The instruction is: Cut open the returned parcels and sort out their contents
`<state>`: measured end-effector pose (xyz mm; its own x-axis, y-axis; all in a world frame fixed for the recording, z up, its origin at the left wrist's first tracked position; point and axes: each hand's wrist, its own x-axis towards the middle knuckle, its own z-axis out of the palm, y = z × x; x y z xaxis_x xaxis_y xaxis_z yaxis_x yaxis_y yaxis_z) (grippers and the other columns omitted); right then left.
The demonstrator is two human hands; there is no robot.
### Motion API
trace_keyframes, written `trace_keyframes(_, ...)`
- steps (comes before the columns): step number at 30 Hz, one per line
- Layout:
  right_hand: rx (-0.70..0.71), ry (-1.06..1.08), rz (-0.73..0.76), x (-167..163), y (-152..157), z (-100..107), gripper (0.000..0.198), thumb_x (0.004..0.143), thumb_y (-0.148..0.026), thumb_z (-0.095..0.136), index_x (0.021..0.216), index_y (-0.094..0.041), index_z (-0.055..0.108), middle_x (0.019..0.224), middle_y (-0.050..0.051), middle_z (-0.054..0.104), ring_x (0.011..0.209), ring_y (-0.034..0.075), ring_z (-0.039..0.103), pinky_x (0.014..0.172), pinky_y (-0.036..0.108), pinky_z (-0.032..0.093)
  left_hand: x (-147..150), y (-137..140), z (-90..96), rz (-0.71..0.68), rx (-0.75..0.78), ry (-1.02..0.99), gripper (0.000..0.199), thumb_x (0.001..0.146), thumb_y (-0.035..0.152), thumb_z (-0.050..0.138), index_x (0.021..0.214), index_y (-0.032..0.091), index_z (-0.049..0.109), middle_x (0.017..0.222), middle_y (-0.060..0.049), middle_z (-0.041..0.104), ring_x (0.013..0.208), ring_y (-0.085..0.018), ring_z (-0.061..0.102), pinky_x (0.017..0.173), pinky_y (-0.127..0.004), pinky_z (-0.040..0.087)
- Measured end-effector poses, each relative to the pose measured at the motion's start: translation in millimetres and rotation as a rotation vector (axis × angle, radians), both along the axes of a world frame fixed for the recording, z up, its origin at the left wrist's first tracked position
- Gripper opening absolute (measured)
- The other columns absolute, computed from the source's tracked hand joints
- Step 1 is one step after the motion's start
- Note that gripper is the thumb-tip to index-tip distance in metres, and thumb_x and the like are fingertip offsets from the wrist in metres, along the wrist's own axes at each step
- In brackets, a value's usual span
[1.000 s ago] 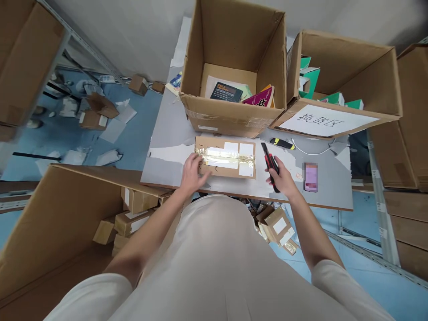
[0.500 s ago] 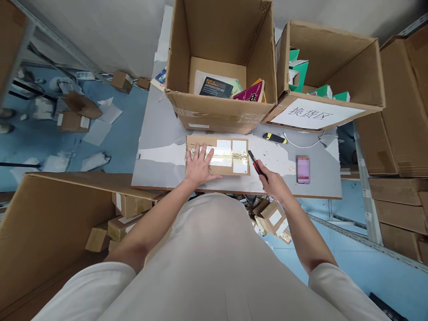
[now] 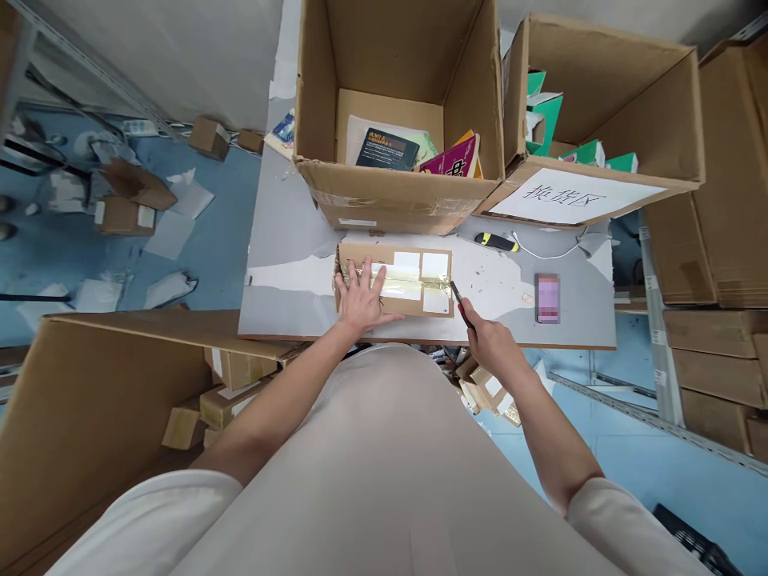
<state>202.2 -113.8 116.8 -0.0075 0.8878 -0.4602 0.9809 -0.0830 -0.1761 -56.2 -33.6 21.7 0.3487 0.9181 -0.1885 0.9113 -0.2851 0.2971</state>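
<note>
Left hand (image 3: 362,296) spread flat on still-taped parcel (image 3: 394,278), right hand (image 3: 487,342) clenched round red cutter (image 3: 462,305) at its right end: cutting not yet begun.

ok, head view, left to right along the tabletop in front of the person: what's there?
left hand pressed on the taped parcel → box cutter in the right hand → yellow-and-black cutter → phone.

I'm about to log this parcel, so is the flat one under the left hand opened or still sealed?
Still sealed: the flat parcel lies closed, with shiny tape running unbroken along its top, under the left hand.
</note>
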Motion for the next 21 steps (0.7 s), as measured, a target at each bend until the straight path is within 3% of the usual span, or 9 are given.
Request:
trace_keyframes(7, -0.134, 0.115, -0.014, -9, -57, -17, 0.064, 0.085, -0.018, 0.044, 0.148, -0.023, 0.033, 0.074, 0.009, 0.069, 0.056, 0.021, 0.06, 0.056, 0.029, 0.042, 4, 5, -0.9, 0.042, 0.003, -0.03, 0.104, 0.068, 0.068, 0.061, 0.15, 0.014, 0.025, 0.158, -0.023, 0.009, 0.141, -0.052, 0.003, 0.104, -0.073, 0.002)
trace_keyframes(12, -0.003, 0.086, -0.262, 17, -84, -30, 0.066, 0.088, -0.025, 0.043, 0.151, -0.022, 0.025, 0.069, 0.008, 0.065, 0.049, 0.019, 0.056, 0.05, 0.028, 0.041, 9, 9, 4.4, 0.04, 0.041, -0.05, 0.107, 0.066, 0.073, 0.06, 0.148, 0.011, 0.027, 0.156, -0.026, 0.012, 0.143, -0.048, 0.005, 0.106, -0.072, 0.002)
trace_keyframes(15, 0.119, 0.257, -0.479, 33, -66, -52, 0.07, 0.088, -0.036, 0.045, 0.151, -0.018, 0.021, 0.075, 0.008, 0.067, 0.053, 0.02, 0.059, 0.05, 0.029, 0.045, -1, -1, 8.3, 0.001, 0.128, -0.111, 0.106, 0.066, 0.073, 0.061, 0.147, 0.012, 0.03, 0.155, -0.025, 0.018, 0.144, -0.045, 0.007, 0.11, -0.068, -0.001)
trace_keyframes(17, 0.191, 0.532, -0.603, 33, -44, -75, 0.066, 0.086, -0.046, 0.047, 0.144, -0.017, 0.032, 0.087, 0.009, 0.068, 0.062, 0.019, 0.063, 0.054, 0.03, 0.049, -15, -15, 5.5, 0.038, 0.198, -0.186, 0.106, 0.066, 0.071, 0.063, 0.147, 0.012, 0.029, 0.156, -0.025, 0.016, 0.145, -0.044, 0.004, 0.111, -0.066, -0.001)
trace_keyframes(19, 0.25, 0.783, -0.686, 25, -18, -99, 0.055, 0.083, -0.052, 0.049, 0.125, -0.018, 0.048, 0.097, 0.009, 0.067, 0.068, 0.017, 0.063, 0.057, 0.028, 0.05, -33, -30, -4.9, 0.197, 0.244, -0.292, 0.111, 0.065, 0.068, 0.067, 0.148, 0.009, 0.023, 0.155, -0.028, 0.011, 0.145, -0.043, 0.0, 0.112, -0.064, 0.005)
trace_keyframes(21, 0.272, 0.933, -0.754, 15, 5, -118, 0.049, 0.078, -0.055, 0.053, 0.111, -0.019, 0.052, 0.093, 0.006, 0.065, 0.064, 0.013, 0.059, 0.056, 0.026, 0.049, -50, -40, -22.1, 0.409, 0.195, -0.425, 0.119, 0.061, 0.064, 0.073, 0.149, 0.007, 0.016, 0.154, -0.03, 0.012, 0.146, -0.041, 0.007, 0.113, -0.059, 0.019)
